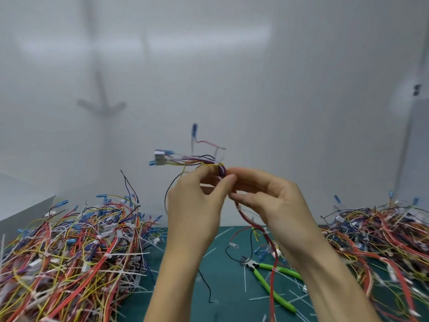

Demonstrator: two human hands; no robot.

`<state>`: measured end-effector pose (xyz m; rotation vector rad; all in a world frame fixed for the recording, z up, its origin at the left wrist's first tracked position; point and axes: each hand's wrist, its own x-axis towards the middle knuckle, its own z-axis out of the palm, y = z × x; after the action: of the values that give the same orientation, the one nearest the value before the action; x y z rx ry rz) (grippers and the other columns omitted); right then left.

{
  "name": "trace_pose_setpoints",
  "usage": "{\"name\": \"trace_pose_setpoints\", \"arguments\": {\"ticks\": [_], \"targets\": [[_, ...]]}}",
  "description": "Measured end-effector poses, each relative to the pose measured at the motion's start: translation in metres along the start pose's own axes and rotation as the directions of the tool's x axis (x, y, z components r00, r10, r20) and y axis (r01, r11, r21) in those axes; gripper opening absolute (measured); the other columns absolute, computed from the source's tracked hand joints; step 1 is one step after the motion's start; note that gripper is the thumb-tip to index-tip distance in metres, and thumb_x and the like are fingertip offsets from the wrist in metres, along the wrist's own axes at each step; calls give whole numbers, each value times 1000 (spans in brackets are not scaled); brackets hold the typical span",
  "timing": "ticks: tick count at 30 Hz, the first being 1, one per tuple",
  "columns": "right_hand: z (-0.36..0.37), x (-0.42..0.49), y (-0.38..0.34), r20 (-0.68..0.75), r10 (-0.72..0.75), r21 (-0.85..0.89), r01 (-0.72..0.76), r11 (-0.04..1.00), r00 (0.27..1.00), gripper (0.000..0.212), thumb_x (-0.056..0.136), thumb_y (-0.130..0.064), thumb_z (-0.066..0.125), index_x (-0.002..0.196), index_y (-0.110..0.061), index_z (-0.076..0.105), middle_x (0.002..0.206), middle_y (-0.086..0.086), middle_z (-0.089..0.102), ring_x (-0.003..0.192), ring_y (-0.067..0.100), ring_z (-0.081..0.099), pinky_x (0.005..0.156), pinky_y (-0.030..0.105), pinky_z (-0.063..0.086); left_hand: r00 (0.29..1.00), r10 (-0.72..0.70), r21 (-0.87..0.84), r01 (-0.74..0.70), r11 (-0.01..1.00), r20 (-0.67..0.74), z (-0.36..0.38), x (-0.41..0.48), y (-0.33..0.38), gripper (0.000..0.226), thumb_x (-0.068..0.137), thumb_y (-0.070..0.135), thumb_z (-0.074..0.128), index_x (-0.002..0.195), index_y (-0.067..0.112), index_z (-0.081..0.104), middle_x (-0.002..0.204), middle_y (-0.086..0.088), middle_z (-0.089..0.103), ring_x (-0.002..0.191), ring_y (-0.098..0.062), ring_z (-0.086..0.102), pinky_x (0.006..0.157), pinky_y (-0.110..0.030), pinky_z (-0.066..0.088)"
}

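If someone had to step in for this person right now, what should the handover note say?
Left hand and right hand both pinch the multicoloured wire bundle with a white plug, raised above the green cutting mat.
Green-handled cutters lie untouched on the mat among white cut tie ends.
Left wire heap and right wire heap flank it.
Done: probably earlier bundles trimmed.
Left: finish this bundle; its tie is not visible.

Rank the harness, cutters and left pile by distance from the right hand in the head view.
1. Harness: pinched by the right hand, raised at centre.
2. Cutters: on the mat below it.
3. Left pile: far left.
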<state>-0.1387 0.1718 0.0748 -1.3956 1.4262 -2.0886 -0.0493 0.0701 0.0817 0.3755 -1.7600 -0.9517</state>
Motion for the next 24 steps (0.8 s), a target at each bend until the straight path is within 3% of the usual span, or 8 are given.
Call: {"name": "trace_pose_setpoints", "arguments": {"ticks": [2,6,11,13,15,17,19,24], "targets": [[-2,0,-1,44,31,-9,-31,999,999,41,84,7,55,113,-16,71,110,0,76,110,12,69,94,24,54,998,-48,-55,50,997,33,-6,4,-6,3,86,23,73,84,26,75,75,7,72,72,-14,70,71,-41,61],[-1,-1,2,80,93,-48,-89,995,993,44,94,13,43,114,-17,68,110,-2,76,109,10,69,91,26,56,992,-110,-122,118,986,68,-8,6,-14,13,90,13,65,84,20,74,76,3,72,77,-16,72,65,-32,62],[-9,2,7,-175,69,-222,-107,969,982,30,95,3,52,104,-20,70,97,-4,77,99,9,70,85,27,59,986,-154,-153,162,975,66,-7,10,-19,20,95,6,46,82,10,61,64,3,69,67,-13,72,66,-27,60],[-14,4,10,-266,39,-403,-148,903,963,25,95,-7,57,111,-24,68,107,-10,72,105,6,65,94,31,53,986,-134,-163,149,975,102,-9,11,-18,22,96,4,42,83,9,59,71,-6,68,67,-12,71,63,-24,59],[-17,4,12,-283,62,-541,-212,814,957,29,96,-21,60,124,-28,61,120,-15,63,115,4,57,97,28,44,984,-107,-163,130,978,141,-12,11,-19,24,97,2,39,85,9,58,69,1,67,70,-14,71,70,-29,60],[-20,4,14,-255,133,-570,-259,780,958,40,96,-30,61,135,-27,55,126,-13,60,119,5,55,98,25,40,983,-72,-162,100,982,169,-13,11,-21,25,97,1,37,86,10,57,65,8,65,72,-14,70,75,-33,60],[-20,4,16,-184,233,-531,-297,794,955,40,95,-34,63,134,-26,56,122,-12,65,113,4,60,93,23,43,983,-31,-166,62,984,182,-15,10,-20,26,98,-1,36,86,11,56,65,10,64,74,-15,70,76,-35,60],[-19,2,17,23,310,-449,-267,853,950,11,96,-29,61,104,-27,69,92,-9,78,91,1,70,78,13,51,984,22,-200,14,980,179,-15,9,-20,26,100,-1,35,88,11,55,71,12,66,78,-14,71,81,-38,59]]}}
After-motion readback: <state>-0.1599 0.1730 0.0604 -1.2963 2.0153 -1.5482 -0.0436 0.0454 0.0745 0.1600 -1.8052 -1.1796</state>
